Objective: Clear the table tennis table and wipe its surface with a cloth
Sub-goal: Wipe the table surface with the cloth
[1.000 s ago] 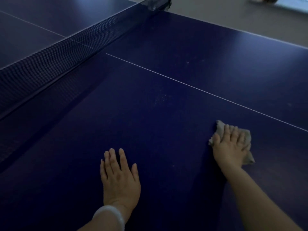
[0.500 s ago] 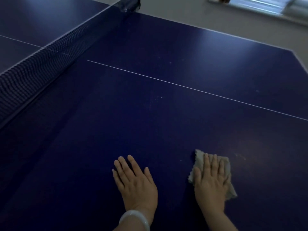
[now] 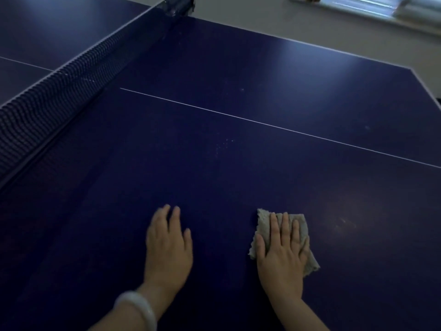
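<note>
Cloth, grey and crumpled, lies flat on the dark blue table under the right hand, whose straight fingers press it down. Left of those fingers, apart from the cloth, the left hand rests palm-down, fingers extended. Net stands well beyond the fingertips, far left.
</note>
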